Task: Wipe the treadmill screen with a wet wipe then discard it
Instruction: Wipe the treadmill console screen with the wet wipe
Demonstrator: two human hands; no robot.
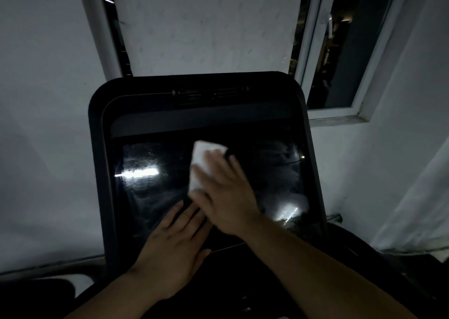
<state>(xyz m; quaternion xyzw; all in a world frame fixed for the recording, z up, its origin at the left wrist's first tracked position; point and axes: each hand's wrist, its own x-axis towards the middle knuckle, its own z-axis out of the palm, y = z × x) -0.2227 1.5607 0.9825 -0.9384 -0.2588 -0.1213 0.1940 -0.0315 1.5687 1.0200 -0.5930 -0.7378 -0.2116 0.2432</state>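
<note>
The treadmill screen [150, 192] is a dark glossy panel in a black console, filling the middle of the head view, with wet streaks and light reflections on it. A white wet wipe [200, 158] lies flat against the upper middle of the glass. My right hand [223, 192] presses on the wipe with fingers spread over its lower half. My left hand [175, 248] rests flat on the lower part of the screen, fingers apart, holding nothing.
The black console frame [99, 163] has a vent slot at its top. Behind it are a white wall [46, 100] and a white-framed window [340, 51], partly open on the right. Dark treadmill parts lie at the lower edges.
</note>
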